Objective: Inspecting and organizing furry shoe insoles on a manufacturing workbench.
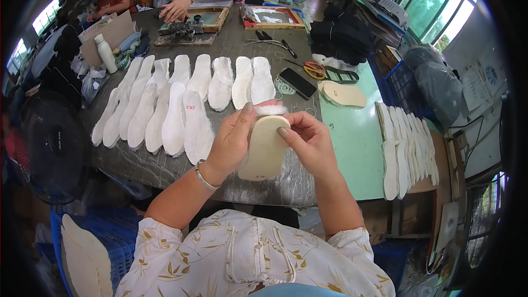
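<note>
A pale cream insole (263, 151) is held up in front of me, its lower end hanging above the table's near edge. My left hand (234, 140) grips its left side, thumb pointing up. On the other side my right hand (309, 142) pinches the upper right edge with the thumb on the face. Behind the insole's top shows a fluffy white piece (270, 110) with a pink part; I cannot tell whether the two are joined. Two rows of white fleecy insoles (175, 118) lie just left of my hands.
A black phone (298, 83), orange-handled scissors (314, 70) and stacked cream insoles (344, 94) lie beyond my right hand. More white insoles (404, 148) line the right side. A black fan (58, 140) stands left. Across the table, a co-worker's hands (177, 9) rest near a frame.
</note>
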`<act>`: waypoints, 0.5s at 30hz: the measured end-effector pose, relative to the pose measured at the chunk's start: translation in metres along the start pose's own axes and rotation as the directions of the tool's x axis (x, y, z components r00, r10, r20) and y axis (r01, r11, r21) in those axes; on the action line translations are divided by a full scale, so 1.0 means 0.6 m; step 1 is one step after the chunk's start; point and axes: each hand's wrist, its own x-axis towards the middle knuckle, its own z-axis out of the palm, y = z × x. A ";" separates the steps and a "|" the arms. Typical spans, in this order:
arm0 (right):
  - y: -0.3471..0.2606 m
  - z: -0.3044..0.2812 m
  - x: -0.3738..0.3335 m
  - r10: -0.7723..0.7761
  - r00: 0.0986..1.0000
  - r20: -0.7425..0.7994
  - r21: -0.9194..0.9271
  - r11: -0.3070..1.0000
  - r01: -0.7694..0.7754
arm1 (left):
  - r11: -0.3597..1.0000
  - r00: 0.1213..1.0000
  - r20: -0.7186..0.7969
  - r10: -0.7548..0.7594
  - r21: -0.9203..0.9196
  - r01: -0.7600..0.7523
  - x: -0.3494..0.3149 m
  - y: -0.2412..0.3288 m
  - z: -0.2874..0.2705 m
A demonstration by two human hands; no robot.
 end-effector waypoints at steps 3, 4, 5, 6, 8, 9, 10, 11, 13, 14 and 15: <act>-0.002 -0.006 -0.001 0.020 1.000 0.006 -0.030 0.999 -0.020 | 1.000 1.000 0.000 -0.012 -0.028 0.012 0.000 -0.006 0.000; -0.003 -0.005 0.000 0.029 1.000 0.001 -0.032 0.999 -0.029 | 1.000 1.000 -0.009 -0.006 -0.024 0.006 0.000 -0.006 0.001; -0.004 -0.003 0.001 0.038 0.999 -0.003 -0.034 0.999 -0.038 | 1.000 1.000 -0.018 0.001 -0.020 -0.001 0.001 -0.006 0.002; -0.001 -0.003 0.002 0.024 1.000 -0.002 -0.032 0.999 -0.024 | 1.000 1.000 -0.021 0.010 -0.019 -0.011 0.002 -0.007 0.002; 0.000 -0.001 0.000 0.029 0.999 -0.014 -0.030 0.999 -0.029 | 1.000 0.999 -0.028 0.024 0.006 -0.024 0.001 -0.009 0.001; 0.002 0.000 0.000 0.030 0.999 -0.019 -0.040 0.999 -0.031 | 1.000 0.999 -0.025 0.023 0.014 -0.023 0.000 -0.009 -0.001; 0.000 0.002 -0.001 0.024 0.999 -0.034 -0.049 0.998 -0.026 | 1.000 1.000 -0.025 0.015 0.028 -0.014 -0.001 -0.010 -0.002; -0.001 0.005 -0.001 0.018 0.999 -0.049 -0.058 0.998 -0.021 | 0.999 1.000 -0.025 0.006 0.041 -0.005 -0.002 -0.010 -0.003; 0.002 0.010 -0.001 0.011 0.995 -0.103 -0.103 0.994 -0.022 | 0.999 1.000 -0.020 0.024 0.046 -0.023 -0.002 -0.011 -0.001; 0.003 0.012 0.000 0.011 0.992 -0.127 -0.115 0.993 -0.025 | 1.000 1.000 0.000 0.011 0.008 -0.011 -0.003 -0.010 -0.002; 0.004 0.014 0.001 0.010 0.988 -0.154 -0.125 0.992 -0.029 | 1.000 1.000 0.022 -0.005 -0.028 0.005 -0.005 -0.007 -0.004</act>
